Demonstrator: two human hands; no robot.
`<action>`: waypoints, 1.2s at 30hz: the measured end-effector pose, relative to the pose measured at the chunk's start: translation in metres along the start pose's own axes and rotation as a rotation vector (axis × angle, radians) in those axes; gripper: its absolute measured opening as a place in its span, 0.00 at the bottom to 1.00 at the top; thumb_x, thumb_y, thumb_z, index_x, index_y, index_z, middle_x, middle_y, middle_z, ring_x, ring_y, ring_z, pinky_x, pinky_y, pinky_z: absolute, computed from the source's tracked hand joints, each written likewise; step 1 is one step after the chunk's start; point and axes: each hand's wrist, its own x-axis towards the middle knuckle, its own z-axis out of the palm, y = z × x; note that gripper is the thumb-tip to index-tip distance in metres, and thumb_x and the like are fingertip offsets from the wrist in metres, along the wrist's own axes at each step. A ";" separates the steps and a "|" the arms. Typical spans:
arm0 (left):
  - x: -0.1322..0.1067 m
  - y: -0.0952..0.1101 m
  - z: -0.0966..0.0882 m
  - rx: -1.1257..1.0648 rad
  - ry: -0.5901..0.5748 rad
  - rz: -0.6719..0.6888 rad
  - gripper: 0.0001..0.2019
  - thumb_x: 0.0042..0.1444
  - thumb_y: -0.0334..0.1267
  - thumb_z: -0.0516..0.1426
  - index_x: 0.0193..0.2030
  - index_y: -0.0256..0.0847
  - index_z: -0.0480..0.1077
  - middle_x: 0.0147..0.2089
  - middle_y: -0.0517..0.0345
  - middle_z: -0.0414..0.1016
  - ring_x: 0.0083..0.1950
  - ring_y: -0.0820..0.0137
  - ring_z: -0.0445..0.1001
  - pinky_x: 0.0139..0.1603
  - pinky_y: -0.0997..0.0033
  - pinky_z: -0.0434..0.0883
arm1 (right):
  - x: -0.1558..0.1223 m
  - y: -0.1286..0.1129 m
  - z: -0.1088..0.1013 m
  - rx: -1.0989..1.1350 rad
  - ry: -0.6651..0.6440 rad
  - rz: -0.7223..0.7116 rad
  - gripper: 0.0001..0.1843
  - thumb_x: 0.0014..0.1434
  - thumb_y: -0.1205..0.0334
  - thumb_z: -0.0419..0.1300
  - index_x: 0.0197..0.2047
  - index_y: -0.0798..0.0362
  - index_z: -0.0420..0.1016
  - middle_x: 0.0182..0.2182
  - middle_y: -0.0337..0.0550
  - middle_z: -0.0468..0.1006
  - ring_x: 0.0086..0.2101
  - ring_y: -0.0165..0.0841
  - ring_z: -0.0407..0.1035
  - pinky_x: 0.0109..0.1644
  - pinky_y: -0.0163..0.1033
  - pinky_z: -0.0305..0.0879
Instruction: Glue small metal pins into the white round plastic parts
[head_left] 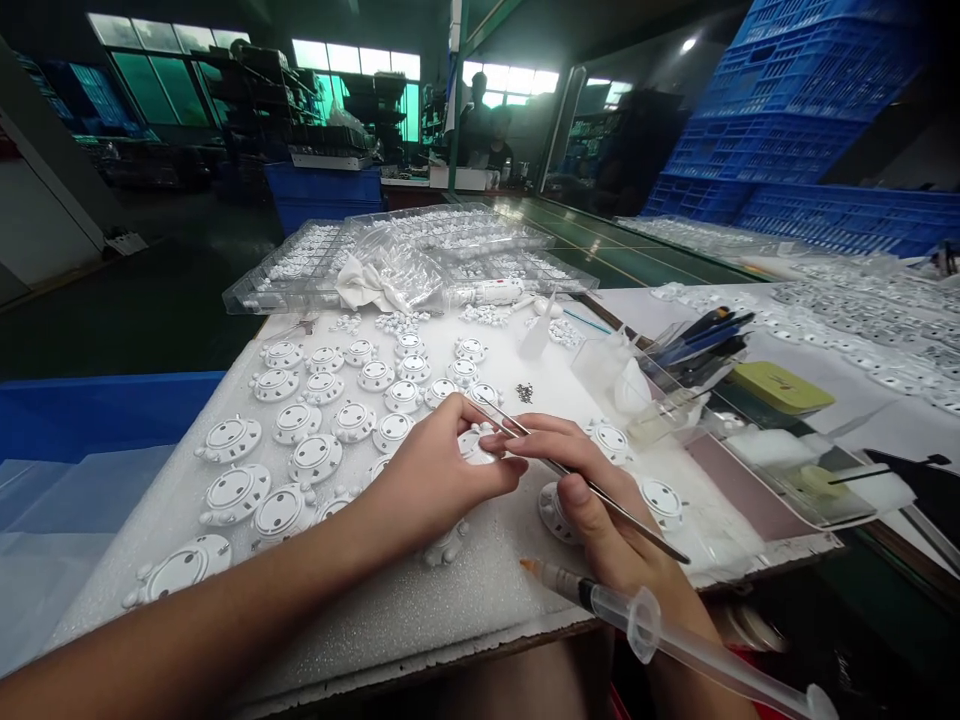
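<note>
My left hand (442, 455) is closed around a small round white plastic part (474, 446), which its fingers partly cover. Metal tweezers (630, 520) lie in my right hand (592, 470), their tips by the top of that part. The right fingertips meet the left ones at the part. A clear syringe (611, 605) with an orange tip extends below my right hand, across the forearm; whether that hand supports it, I cannot tell. Rows of similar white parts (315, 457) stand on the white foam sheet (480, 600). Beyond my hands is a little pile of tiny dark pieces (524, 392).
Clear trays (300, 255) of small white pieces and a crumpled plastic bag (397, 275) stand at the back. To the right, a clear box (742, 480) sits near a yellow-green box (784, 387) and pens. Blue crates (780, 150) rise at right. Two people (487, 125) are in the distance.
</note>
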 end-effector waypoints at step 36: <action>-0.016 0.034 -0.008 0.023 -0.096 -0.019 0.17 0.55 0.48 0.62 0.46 0.44 0.65 0.45 0.53 0.72 0.52 0.60 0.70 0.47 0.65 0.64 | -0.015 0.009 0.009 0.098 0.793 0.082 0.17 0.66 0.50 0.53 0.51 0.46 0.77 0.31 0.40 0.76 0.35 0.34 0.71 0.44 0.41 0.66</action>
